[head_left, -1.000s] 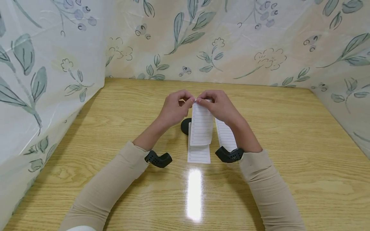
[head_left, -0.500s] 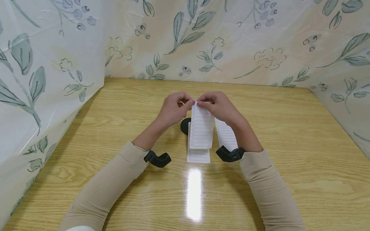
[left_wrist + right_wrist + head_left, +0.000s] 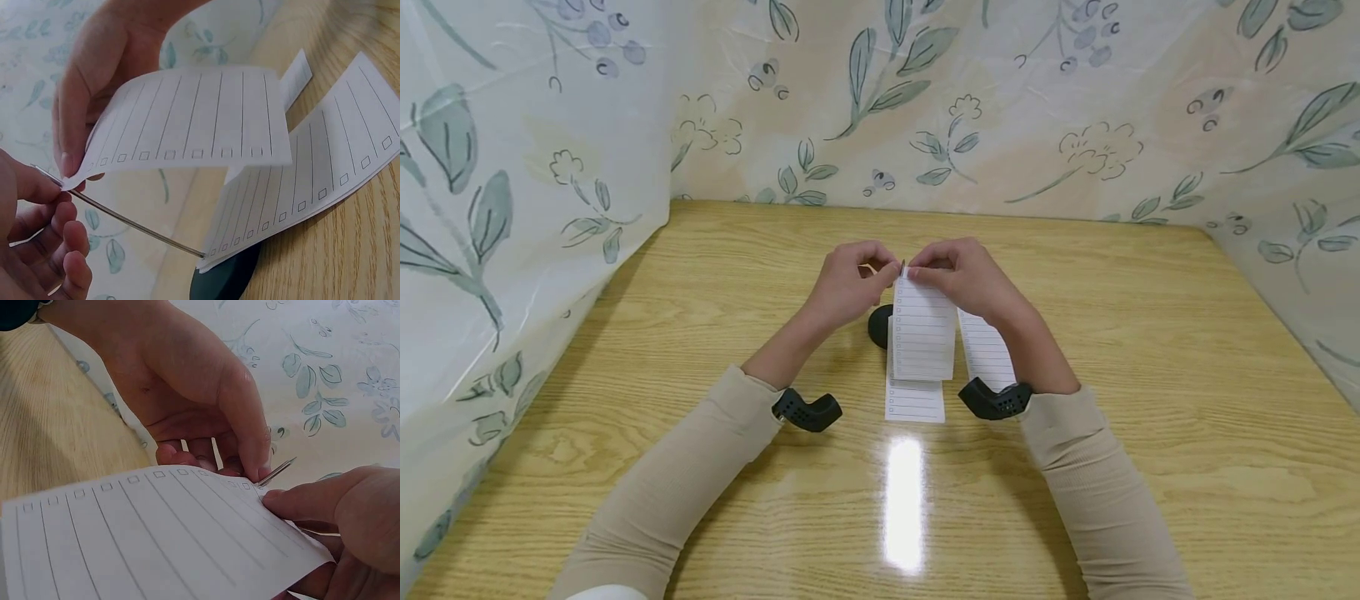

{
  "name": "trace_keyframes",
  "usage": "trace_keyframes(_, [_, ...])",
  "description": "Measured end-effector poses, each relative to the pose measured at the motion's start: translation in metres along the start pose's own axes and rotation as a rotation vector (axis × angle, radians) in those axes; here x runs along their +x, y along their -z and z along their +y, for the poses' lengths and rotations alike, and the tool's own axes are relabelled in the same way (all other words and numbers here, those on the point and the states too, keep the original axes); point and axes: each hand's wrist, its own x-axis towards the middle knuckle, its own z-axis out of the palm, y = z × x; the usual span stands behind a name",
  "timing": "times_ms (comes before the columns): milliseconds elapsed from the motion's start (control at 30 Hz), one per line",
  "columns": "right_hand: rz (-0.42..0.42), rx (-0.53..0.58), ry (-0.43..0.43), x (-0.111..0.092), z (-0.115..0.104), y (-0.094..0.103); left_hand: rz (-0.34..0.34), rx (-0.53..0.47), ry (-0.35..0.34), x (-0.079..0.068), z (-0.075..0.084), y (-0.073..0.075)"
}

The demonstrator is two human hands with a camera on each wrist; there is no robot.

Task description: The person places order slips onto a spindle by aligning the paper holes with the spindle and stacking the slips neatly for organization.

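A lined paper slip (image 3: 924,333) with a column of small checkboxes hangs between my hands. My right hand (image 3: 958,271) pinches its upper edge, thumb on top. My left hand (image 3: 855,279) pinches the slip's upper left corner, right beside a thin metal spike (image 3: 134,223). The spike's pointed tip pokes out above that corner, as the right wrist view (image 3: 278,472) shows. At its lower end the spike rises from a round black base (image 3: 878,327). A lower lined slip (image 3: 914,404) lies around the foot of the spike, over part of the base.
Another lined slip (image 3: 987,350) lies on the wooden table (image 3: 1150,400) at the right, partly under my right forearm. Floral sheeting (image 3: 1000,100) stands behind the table and at both sides. A bright reflection shows on the tabletop in front of the slips.
The held slip has come down slightly at its top and swung a little. More of the spike's tip now shows above its corner. Both hands have lowered slightly, keeping their pinch.
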Motion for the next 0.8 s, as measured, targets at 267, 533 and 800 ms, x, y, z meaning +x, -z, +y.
trace_keyframes(267, [-0.05,-0.013,-0.015,0.0016,0.0032,-0.0007,-0.019,0.009,0.026,0.0002,-0.0021,-0.0003])
trace_keyframes(533, [-0.103,-0.014,-0.038,0.0022,0.0063,-0.0019,-0.041,0.009,0.046,-0.0001,-0.0044,-0.0012])
trace_keyframes(800, [-0.121,-0.054,-0.057,0.0024,0.0083,-0.003,-0.061,0.028,0.041,0.0015,-0.0095,-0.0029])
